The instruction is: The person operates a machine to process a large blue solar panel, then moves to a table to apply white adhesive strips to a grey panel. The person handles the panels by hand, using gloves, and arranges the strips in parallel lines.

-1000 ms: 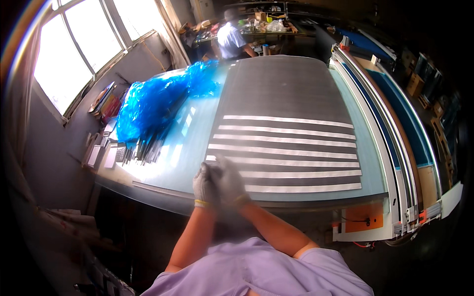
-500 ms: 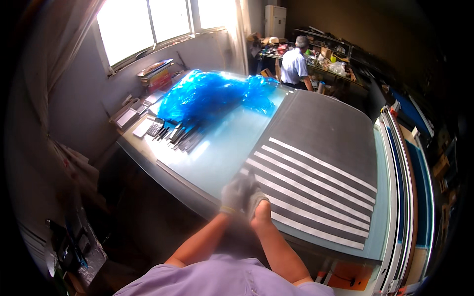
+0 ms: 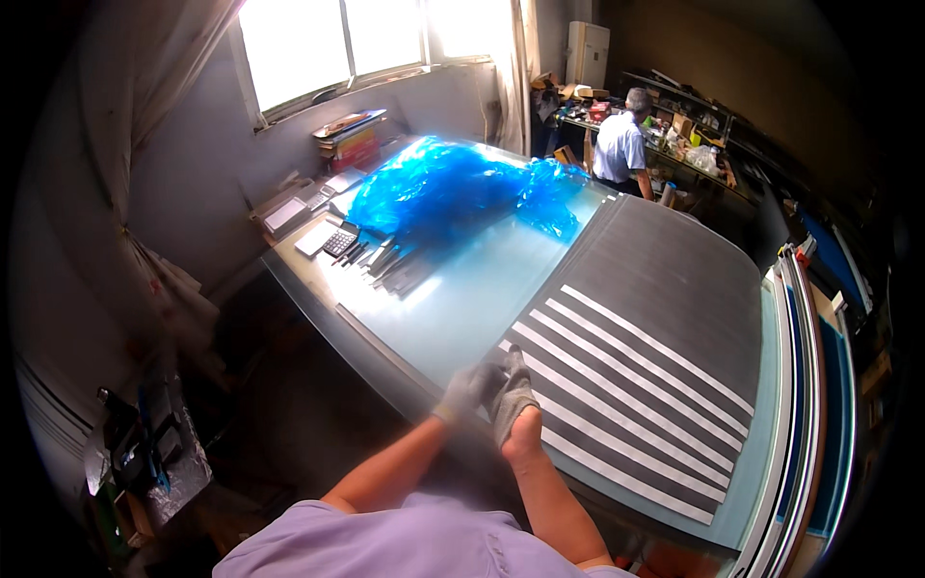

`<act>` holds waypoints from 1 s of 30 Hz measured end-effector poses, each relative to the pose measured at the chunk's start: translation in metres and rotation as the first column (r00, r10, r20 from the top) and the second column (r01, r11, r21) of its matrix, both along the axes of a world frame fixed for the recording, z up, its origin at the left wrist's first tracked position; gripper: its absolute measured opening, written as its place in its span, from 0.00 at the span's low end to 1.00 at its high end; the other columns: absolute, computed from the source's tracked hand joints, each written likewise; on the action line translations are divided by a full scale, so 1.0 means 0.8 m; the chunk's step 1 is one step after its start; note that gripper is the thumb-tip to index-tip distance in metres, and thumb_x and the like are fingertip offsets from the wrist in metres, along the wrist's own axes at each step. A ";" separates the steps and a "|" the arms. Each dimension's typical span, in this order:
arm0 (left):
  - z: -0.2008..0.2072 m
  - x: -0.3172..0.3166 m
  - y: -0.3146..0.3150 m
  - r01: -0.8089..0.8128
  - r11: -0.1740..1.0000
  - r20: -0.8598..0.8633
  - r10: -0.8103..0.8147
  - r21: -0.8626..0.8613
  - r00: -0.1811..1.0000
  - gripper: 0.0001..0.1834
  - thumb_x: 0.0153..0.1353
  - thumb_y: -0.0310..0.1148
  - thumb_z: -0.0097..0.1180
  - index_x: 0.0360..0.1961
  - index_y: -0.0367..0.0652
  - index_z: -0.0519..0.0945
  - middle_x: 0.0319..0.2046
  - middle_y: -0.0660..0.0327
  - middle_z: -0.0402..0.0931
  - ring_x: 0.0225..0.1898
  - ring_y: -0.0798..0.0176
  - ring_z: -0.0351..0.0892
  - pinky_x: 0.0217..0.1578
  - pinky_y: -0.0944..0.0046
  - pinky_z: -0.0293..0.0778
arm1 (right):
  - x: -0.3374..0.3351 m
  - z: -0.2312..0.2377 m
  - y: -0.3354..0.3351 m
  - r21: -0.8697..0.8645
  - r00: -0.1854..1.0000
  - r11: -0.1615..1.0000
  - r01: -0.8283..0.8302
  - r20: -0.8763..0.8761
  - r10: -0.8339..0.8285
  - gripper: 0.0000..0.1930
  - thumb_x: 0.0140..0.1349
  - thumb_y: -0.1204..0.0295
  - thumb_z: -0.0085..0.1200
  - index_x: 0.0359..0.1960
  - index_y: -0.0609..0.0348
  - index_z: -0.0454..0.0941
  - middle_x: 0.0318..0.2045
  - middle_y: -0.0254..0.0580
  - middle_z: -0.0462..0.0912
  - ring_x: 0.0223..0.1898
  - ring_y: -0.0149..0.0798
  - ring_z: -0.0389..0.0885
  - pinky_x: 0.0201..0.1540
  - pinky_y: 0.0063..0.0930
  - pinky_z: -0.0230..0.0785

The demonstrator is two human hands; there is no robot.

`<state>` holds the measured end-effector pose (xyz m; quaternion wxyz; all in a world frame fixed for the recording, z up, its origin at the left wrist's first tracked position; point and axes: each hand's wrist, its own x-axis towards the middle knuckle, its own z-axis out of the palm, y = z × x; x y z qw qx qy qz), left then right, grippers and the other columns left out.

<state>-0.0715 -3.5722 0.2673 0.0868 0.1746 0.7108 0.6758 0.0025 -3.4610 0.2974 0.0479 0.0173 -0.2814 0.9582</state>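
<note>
My left hand, in a grey work glove, is smeared by motion beside the right one, so its fingers do not show clearly. The gloved right hand has its fingers pressed together, pointing up toward the left end of a white strip. Whatever lies between its fingers, if anything, is too small to make out. Several such white strips lie in parallel, slanting rows across a dark grey sheet. This sheet rests on the right part of a pale glass-like tabletop.
Crumpled blue plastic film covers the far left of the table. Near it lie a calculator and several short dark and grey bars. Long rails run along the right side. Farther back, a person stands by a cluttered bench.
The whole scene has shifted right and slightly down in the picture. My hands remain close together, with the right one now sharper and its fingertips by a strip's end.
</note>
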 end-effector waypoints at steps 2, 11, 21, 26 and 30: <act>-0.004 0.005 0.021 -0.245 0.966 0.016 0.244 0.084 0.970 0.21 0.71 0.42 0.46 0.36 0.36 0.83 0.27 0.64 0.80 0.30 0.72 0.75 0.30 0.68 0.73 | -0.009 -0.024 -0.005 0.042 1.000 0.999 0.016 0.009 -0.016 0.30 0.70 0.71 0.31 0.75 0.50 0.47 0.71 0.32 0.54 0.68 0.34 0.59 0.70 0.30 0.50; -0.034 -0.065 0.002 -0.700 0.709 -0.366 0.632 -0.082 0.683 0.19 0.69 0.36 0.47 0.26 0.33 0.79 0.17 0.60 0.72 0.23 0.70 0.66 0.26 0.62 0.68 | -0.010 0.066 -0.034 -0.012 0.979 0.990 -0.142 0.143 0.142 0.27 0.73 0.66 0.35 0.71 0.60 0.52 0.67 0.39 0.62 0.66 0.36 0.61 0.70 0.30 0.48; -0.040 -0.072 -0.010 -0.624 0.717 -0.235 0.578 -0.311 0.781 0.19 0.69 0.42 0.46 0.42 0.36 0.82 0.35 0.43 0.82 0.36 0.41 0.81 0.37 0.49 0.74 | 0.023 0.007 -0.013 0.026 0.962 0.963 -0.268 0.068 0.266 0.30 0.53 0.84 0.43 0.62 0.70 0.64 0.61 0.49 0.71 0.65 0.42 0.66 0.69 0.33 0.54; -0.006 -0.055 -0.024 -0.666 0.727 -0.186 0.640 -0.168 0.745 0.11 0.61 0.36 0.56 0.39 0.40 0.81 0.36 0.48 0.80 0.41 0.45 0.81 0.43 0.53 0.75 | 0.003 -0.016 -0.017 -0.125 0.966 0.984 -0.126 0.211 0.150 0.24 0.66 0.71 0.45 0.62 0.69 0.65 0.59 0.48 0.73 0.61 0.40 0.70 0.66 0.33 0.59; 0.038 0.001 -0.014 -0.512 0.836 -0.159 0.542 0.197 0.825 0.12 0.54 0.24 0.59 0.41 0.39 0.81 0.43 0.48 0.79 0.47 0.46 0.79 0.50 0.54 0.73 | -0.051 -0.055 -0.011 0.009 0.940 0.998 -0.062 0.336 0.056 0.30 0.75 0.53 0.38 0.67 0.66 0.60 0.63 0.47 0.71 0.66 0.41 0.66 0.71 0.37 0.54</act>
